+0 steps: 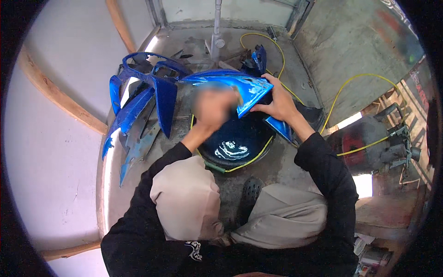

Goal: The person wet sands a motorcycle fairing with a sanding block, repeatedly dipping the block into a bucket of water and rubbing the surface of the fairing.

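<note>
A glossy blue motorcycle fairing panel (253, 90), wet and with pale scuffed patches, is held tilted over a dark round basin of water (230, 138). My right hand (279, 102) grips its right end, thumb below and fingers over the top edge. Against the panel's left part lies my left hand (213, 107), blurred so that its fingers cannot be made out. A small tan edge shows beside that hand on the panel; what it belongs to is unclear.
More blue fairing parts (159, 94) lie on the floor to the left. Another blue piece (279, 128) rests right of the basin. A yellow hose (364, 76) runs to a compressor (369, 143) at right. A grey metal post (216, 41) stands behind.
</note>
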A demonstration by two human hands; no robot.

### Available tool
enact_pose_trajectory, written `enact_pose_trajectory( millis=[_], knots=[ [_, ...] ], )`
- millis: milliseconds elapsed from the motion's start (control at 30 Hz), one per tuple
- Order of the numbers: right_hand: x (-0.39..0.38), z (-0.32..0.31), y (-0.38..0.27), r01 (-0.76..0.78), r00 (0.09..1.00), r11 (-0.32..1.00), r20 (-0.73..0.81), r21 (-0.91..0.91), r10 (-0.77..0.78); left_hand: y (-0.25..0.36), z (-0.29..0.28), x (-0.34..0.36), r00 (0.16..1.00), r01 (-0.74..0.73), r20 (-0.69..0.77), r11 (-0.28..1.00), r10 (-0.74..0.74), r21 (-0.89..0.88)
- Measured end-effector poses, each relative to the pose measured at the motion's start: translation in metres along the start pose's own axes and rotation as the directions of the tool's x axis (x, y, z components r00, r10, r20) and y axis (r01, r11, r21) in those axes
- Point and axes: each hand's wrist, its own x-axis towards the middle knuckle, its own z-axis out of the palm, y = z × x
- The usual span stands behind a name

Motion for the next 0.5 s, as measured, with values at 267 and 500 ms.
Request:
enact_pose_trajectory(
  millis=[267,500],
  knots=[
    [0.004,-0.002,-0.005,-0.038,0.999,0.999,0.022,-0.028,0.039,-0.017,0.001,0.009,0.996,0.088,-0.015,0.996,-0.088,0.024],
    [0.007,0.004,-0.007,0.028,1.000,0.999,0.000,-0.021,-0.028,-0.016,-0.004,0.004,0.995,0.098,0.002,0.995,-0.098,0.029]
  ],
)
